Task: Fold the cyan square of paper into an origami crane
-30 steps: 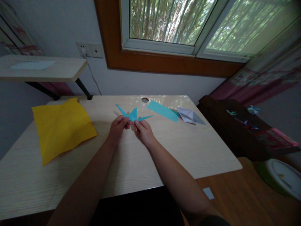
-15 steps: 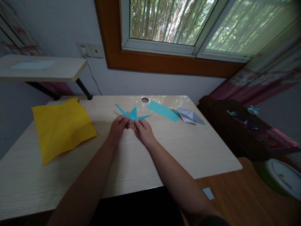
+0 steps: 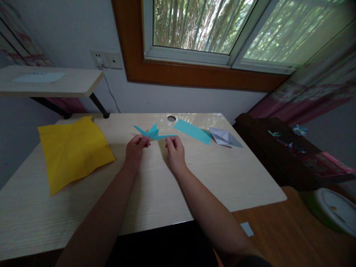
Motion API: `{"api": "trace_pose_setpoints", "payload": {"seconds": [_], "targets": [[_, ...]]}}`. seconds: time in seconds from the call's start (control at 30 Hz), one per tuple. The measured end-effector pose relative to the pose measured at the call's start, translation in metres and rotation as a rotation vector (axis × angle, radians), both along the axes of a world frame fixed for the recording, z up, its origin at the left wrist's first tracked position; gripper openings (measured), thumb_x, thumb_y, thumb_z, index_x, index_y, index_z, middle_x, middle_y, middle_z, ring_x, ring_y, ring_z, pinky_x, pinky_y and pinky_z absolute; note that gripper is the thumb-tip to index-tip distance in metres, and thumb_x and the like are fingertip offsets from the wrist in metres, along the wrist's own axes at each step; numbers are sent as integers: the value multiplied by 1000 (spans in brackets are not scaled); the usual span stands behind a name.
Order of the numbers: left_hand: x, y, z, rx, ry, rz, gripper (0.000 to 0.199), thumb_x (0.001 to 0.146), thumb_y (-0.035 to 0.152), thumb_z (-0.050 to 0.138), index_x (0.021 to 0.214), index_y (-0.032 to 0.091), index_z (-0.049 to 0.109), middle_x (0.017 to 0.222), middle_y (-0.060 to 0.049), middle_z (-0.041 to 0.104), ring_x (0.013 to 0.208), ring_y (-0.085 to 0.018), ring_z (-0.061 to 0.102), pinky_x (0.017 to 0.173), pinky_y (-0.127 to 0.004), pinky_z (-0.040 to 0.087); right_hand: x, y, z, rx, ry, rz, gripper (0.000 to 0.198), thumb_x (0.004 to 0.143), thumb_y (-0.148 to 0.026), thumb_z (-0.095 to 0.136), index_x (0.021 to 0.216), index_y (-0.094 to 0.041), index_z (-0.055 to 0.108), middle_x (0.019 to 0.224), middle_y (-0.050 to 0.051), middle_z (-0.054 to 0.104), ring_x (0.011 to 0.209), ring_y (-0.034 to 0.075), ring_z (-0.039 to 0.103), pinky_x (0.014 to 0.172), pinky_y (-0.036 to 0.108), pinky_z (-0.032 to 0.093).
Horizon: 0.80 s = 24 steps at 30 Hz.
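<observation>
A turquoise origami crane (image 3: 152, 132) is held above the middle of the desk, its two long thin points stretching left and right and a folded peak standing between them. My left hand (image 3: 136, 149) pinches it near the lower left of its body. The thumb and fingers of my right hand (image 3: 175, 149) are closed on the right-hand point, close to its tip. Parts of the crane under my fingers are hidden.
On the desk (image 3: 222, 178) lie a creased yellow paper sheet (image 3: 73, 148) at left, a turquoise paper strip (image 3: 193, 131) and a folded pale paper boat (image 3: 223, 136) at right. A raised shelf (image 3: 80, 81) stands at back left. A cable hole (image 3: 171, 118) sits near the wall.
My right hand has shifted from the crane's body out to its right point. The crane has turned and moved slightly left with my left hand.
</observation>
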State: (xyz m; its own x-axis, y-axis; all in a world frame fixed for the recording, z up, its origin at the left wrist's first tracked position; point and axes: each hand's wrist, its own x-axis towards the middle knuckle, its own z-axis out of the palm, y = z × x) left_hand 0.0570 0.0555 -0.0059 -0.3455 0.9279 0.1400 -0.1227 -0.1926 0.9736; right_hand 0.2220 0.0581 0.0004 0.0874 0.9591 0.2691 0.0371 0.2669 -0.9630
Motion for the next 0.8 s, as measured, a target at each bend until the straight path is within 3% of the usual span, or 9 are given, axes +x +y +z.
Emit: {"api": "trace_pose_setpoints", "payload": {"seconds": [0.17, 0.3, 0.5, 0.8], "targets": [[-5, -1, 1, 39, 116, 66, 21, 83, 39, 73, 77, 19, 71, 74, 0, 67, 71, -15, 60, 70, -27, 48, 4, -2, 5, 94, 52, -174, 26, 92, -48, 66, 91, -21, 63, 72, -4, 53, 66, 14, 49, 63, 27, 39], [-9, -1, 1, 147, 289, 80, 21, 87, 36, 70, 73, 21, 69, 78, 0, 63, 77, -16, 60, 74, -27, 46, 9, -2, 10, 234, -92, -283, 21, 94, -42, 67, 93, -21, 70, 82, 0, 56, 74, 15, 52, 69, 30, 43], [-11, -3, 5, 179, 428, 36, 20, 88, 34, 69, 72, 22, 70, 79, 0, 63, 78, -17, 59, 74, -28, 44, 11, 2, 9, 288, -298, -267, 18, 96, -38, 66, 96, -25, 78, 91, 4, 61, 91, 21, 57, 82, 37, 47], [-12, -2, 2, 186, 409, -36, 19, 90, 33, 67, 75, 23, 74, 80, -1, 67, 79, -18, 62, 77, -30, 47, 14, 2, 10, 397, -596, -316, 11, 93, -32, 73, 100, -29, 80, 104, 7, 64, 105, 26, 55, 97, 46, 40]]}}
